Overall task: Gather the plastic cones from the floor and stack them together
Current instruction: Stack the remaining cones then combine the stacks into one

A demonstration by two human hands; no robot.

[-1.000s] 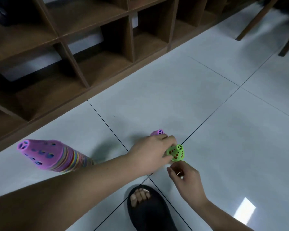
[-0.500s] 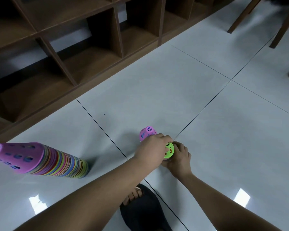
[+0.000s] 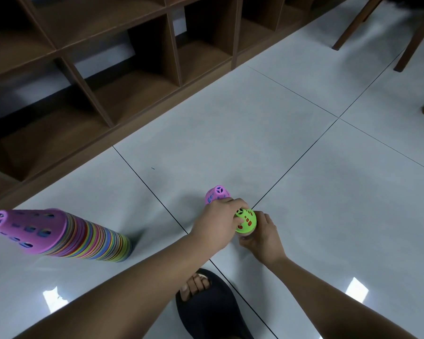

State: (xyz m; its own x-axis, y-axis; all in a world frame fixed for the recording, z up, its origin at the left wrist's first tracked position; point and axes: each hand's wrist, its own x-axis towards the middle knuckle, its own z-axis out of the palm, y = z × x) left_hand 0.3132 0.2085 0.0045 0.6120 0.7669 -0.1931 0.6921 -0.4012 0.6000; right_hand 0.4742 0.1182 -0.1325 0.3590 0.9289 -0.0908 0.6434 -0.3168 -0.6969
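Note:
A green perforated cone [image 3: 246, 220] sits on the floor atop a small stack with a pinkish rim showing beneath. My left hand [image 3: 217, 222] grips its top from the left. My right hand [image 3: 261, 234] curls round the base of that small stack from the right. Just behind my left hand stands a pink cone [image 3: 217, 194], partly hidden by my fingers. At the left, a tall stack of multicoloured cones [image 3: 59, 236] topped by a pink one stands on the tiles.
A brown wooden cubby shelf [image 3: 137, 77] runs along the back left. Chair legs [image 3: 348, 25] stand at the upper right. My foot in a black slipper [image 3: 208, 304] is just below the hands. Grey floor tiles [image 3: 304, 192] spread to the right.
My right hand moved up from below the green cone and closed round its base. The green cone came down onto the small stack. The view shifted slightly.

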